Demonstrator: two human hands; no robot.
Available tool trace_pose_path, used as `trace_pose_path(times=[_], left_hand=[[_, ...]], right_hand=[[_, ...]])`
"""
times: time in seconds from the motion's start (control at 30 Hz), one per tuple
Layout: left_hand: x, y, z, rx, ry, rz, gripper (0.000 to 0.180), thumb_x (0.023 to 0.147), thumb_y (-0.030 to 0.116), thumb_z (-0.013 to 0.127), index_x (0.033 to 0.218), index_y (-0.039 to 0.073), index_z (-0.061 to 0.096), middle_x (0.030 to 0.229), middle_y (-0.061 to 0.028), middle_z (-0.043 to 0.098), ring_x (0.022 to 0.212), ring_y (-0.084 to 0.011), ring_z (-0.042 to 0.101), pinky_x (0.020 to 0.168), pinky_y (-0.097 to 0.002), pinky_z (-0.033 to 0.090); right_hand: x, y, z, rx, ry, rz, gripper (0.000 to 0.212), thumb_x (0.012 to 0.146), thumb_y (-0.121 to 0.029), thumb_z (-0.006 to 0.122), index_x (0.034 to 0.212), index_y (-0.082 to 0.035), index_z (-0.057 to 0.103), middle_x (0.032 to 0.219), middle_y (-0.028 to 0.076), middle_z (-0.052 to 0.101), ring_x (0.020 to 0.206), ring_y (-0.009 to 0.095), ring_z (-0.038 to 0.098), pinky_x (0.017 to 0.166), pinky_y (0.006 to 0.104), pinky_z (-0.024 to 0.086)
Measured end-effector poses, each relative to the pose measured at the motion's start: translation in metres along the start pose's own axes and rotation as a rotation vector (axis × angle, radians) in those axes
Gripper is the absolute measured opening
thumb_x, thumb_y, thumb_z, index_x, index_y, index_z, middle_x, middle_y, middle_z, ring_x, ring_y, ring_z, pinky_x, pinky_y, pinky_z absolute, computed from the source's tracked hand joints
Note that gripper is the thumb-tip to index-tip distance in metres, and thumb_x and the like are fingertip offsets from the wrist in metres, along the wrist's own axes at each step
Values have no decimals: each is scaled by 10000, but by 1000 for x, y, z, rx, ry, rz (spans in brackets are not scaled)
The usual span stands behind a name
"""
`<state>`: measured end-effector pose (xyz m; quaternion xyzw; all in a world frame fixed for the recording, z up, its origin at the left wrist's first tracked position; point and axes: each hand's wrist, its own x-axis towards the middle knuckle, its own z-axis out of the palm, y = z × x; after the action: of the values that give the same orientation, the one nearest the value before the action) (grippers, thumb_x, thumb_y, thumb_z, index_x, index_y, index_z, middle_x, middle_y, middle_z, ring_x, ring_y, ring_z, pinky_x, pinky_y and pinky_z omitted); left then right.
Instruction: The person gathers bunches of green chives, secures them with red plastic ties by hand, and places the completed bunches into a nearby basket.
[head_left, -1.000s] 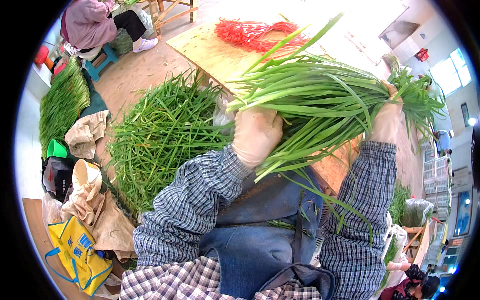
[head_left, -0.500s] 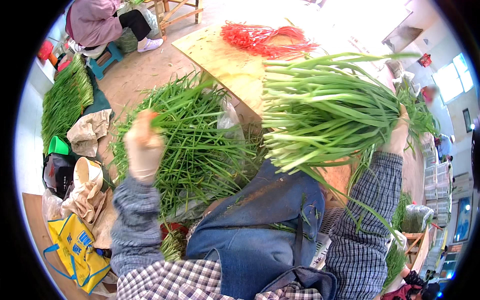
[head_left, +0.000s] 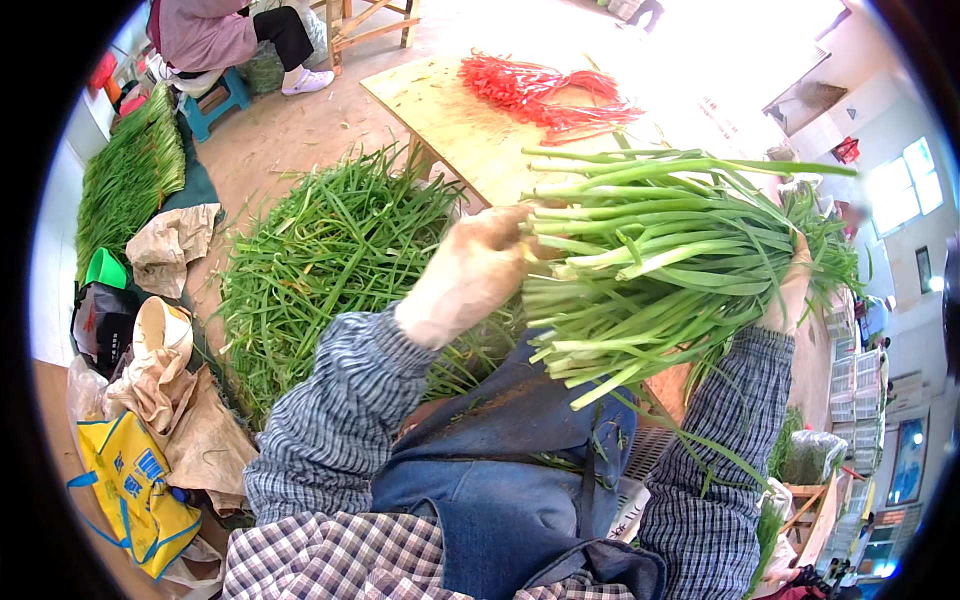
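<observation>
A thick bunch of Chinese chives (head_left: 650, 250) lies across my right hand (head_left: 795, 285), which is closed round its leafy end. The pale cut ends point left. At those ends, my left hand (head_left: 475, 262) has its fingers pinched together on the upper stalks. Below and left of that hand spreads a big loose heap of Chinese chives (head_left: 320, 270). My left forearm crosses in front of part of the heap. A blue apron (head_left: 490, 480) with bits of leaf on it covers my lap.
Red ties (head_left: 540, 95) lie on a wooden table (head_left: 425, 100) ahead. Cloths (head_left: 175, 245), a yellow bag (head_left: 135, 495) and a green cup (head_left: 108, 268) are on the left, below more laid-out chives (head_left: 130, 185). A person (head_left: 205, 35) sits by a blue stool (head_left: 215, 105).
My left hand has moved right from over the heap to the cut ends of the bunch. The bunch in my right hand has shifted slightly down. The view has turned a little.
</observation>
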<state>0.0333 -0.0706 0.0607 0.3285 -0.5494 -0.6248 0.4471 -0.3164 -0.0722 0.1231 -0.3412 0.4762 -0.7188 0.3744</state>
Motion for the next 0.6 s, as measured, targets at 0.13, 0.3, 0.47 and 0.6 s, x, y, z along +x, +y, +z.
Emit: trace_pose_path(times=[0.13, 0.3, 0.47, 0.6], left_hand=[[7, -4, 16, -119, -108, 209, 267, 816, 121, 596, 1058, 9, 568, 952, -73, 639, 854, -111, 578, 753, -255, 480], [18, -39, 19, -368, 51, 454, 226, 742, 20, 561, 962, -9, 603, 878, -121, 646, 795, -200, 615, 714, -256, 490], [7, -45, -2, 370, 359, 412, 143, 774, -35, 509, 855, -30, 627, 701, -171, 629, 620, -235, 633, 541, -307, 484], [-19, -54, -101, 973, 603, 325, 148, 828, -14, 540, 938, -1, 639, 791, -113, 636, 658, -177, 584, 560, -276, 470]], right_hand=[[1, 8, -2, -107, 52, -108, 330, 925, -294, 374, 1111, -50, 498, 1073, 136, 591, 923, 269, 592, 820, 405, 498], [4, 20, -3, -163, 97, -132, 328, 936, -264, 376, 1131, -50, 530, 1032, 104, 579, 866, 186, 581, 756, 311, 511], [8, 22, -5, -220, 121, -170, 359, 945, -276, 358, 1177, -39, 497, 1010, 117, 584, 871, 190, 583, 779, 310, 500], [10, 18, -17, 23, 8, -51, 285, 905, -199, 400, 1085, -16, 526, 1040, 133, 607, 913, 238, 596, 767, 337, 508]])
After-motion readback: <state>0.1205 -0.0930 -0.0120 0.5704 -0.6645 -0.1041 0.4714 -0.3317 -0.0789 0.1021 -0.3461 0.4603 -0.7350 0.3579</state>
